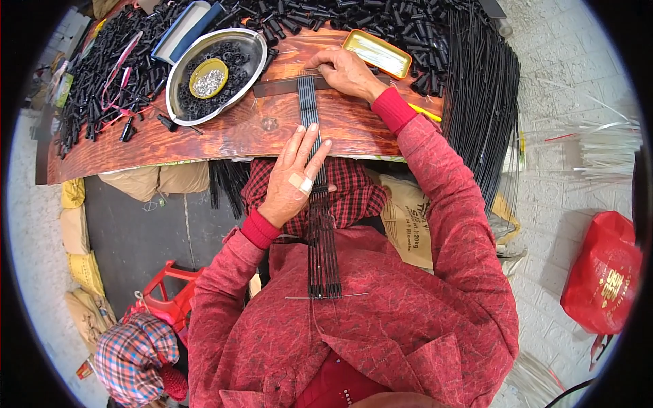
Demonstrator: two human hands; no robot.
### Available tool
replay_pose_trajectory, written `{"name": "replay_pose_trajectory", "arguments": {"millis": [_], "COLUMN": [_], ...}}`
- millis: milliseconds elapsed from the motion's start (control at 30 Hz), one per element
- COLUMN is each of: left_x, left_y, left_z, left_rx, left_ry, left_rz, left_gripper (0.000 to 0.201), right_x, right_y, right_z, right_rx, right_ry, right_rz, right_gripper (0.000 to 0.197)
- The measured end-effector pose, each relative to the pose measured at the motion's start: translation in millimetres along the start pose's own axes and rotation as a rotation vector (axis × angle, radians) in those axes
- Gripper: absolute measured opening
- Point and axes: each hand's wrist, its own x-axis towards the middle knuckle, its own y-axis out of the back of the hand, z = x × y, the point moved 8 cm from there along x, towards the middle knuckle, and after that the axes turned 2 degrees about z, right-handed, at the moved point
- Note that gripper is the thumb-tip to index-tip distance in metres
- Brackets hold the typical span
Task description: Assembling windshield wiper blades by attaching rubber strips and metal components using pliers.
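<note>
Left hand (291, 180): fingers straight, slightly parted, laid over a bundle of slim black rods (308, 112), thumb tip showing at its right side; how firmly it grips cannot be told. Right hand (345, 73): fingers bent, tips drawn in by the bundle's far end; what they pinch, if anything, cannot be told. Bundle: runs from mid-bench over the near edge to the lap of a red patterned jacket (381, 272), a thin metal wire (355, 294) crossing its lower end. Flat dark bar (275, 88): crosswise at the bundle's far end. Bench (238, 144): red-brown wood-grain top. Left of the bar, a round steel tray (175, 112) of black rings, with a yellow dish (225, 71) of small silvery pieces. Toward the far edge, an open yellow rectangular tin (377, 53); black tubular pieces (139, 68) heaped across the far-left corner; long black rods (479, 102) overhanging the right edge. Room: pale floor (544, 224), glossy red bag (602, 272) at right, red plastic stool (170, 292) at lower left.
</note>
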Motion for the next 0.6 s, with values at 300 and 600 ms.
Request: {"name": "replay_pose_trajectory", "arguments": {"millis": [300, 600], "left_x": [0.5, 0.3], "left_y": [-0.4, 0.4], "left_z": [0.3, -0.3], "left_rx": [0.005, -0.010], "left_ry": [0.003, 0.013], "left_rz": [-0.010, -0.009], "left_gripper": [0.087, 0.086], "right_x": [1.9, 4.3], "right_y": [-1.2, -3.9], "right_z": [0.1, 6.3], "right_rx": [-0.044, 0.059], "right_ry": [0.007, -0.030], "right_rz": [-0.031, -0.090], "right_gripper": [0.024, 0.023]}}
